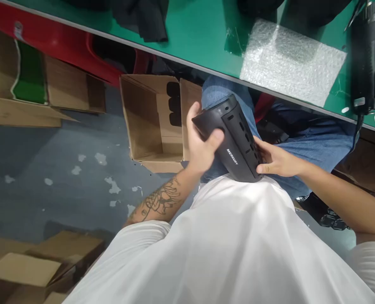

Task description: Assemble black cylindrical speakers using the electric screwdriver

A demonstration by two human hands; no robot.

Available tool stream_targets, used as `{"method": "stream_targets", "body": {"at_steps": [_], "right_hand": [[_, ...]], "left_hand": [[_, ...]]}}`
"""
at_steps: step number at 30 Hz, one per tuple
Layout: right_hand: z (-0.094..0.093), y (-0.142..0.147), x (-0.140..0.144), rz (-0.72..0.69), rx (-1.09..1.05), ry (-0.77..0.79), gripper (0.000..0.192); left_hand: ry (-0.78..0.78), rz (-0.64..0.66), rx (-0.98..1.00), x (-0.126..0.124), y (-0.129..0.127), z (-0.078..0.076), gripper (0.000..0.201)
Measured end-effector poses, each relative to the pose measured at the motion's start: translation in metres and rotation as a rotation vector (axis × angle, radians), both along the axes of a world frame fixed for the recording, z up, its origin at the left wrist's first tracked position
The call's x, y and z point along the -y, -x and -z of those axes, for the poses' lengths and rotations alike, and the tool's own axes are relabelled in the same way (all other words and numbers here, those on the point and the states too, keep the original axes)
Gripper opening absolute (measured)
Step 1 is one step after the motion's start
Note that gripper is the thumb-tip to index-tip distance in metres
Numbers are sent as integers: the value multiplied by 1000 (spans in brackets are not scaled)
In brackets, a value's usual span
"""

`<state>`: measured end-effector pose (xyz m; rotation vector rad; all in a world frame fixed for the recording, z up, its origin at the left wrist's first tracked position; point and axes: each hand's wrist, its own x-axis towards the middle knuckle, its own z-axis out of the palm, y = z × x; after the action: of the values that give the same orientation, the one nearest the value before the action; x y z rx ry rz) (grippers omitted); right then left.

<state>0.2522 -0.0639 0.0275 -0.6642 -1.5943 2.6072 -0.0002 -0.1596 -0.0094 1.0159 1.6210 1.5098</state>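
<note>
Head view: left hand wrapped around the upper end of a black device, thumb pressed on its face. Right hand grips the lower end, fingers curled against the edge. Device marked MERKURY, tilted, held above the lap over blue jeans, just ahead of the white shirt. Open cardboard box on the floor just left of the hands, dark items inside, probably more units. Green table above, with bubble wrap and a black tool.
</note>
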Motion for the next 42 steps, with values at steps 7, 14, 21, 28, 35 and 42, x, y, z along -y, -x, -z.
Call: {"method": "stream_targets", "body": {"at_steps": [7,14,21,28,35,42], "right_hand": [[-14,16,16,12,-16,126,111],[-29,25,27,-2,40,45,132],[-34,6,49,-35,260,-511,124],[-44,-2,72,72,345,-584,122],[-50,3,55,90,203,-31,141],[-57,11,45,95,243,-77,126]], "left_hand": [[61,166,-30,46,-46,-17,136],[110,170,-24,47,-40,-36,145],[159,112,-19,51,-49,-44,132],[230,104,-22,54,-58,-50,137],[241,162,24,59,-66,-49,137],[204,149,104,52,-64,-44,146]]}}
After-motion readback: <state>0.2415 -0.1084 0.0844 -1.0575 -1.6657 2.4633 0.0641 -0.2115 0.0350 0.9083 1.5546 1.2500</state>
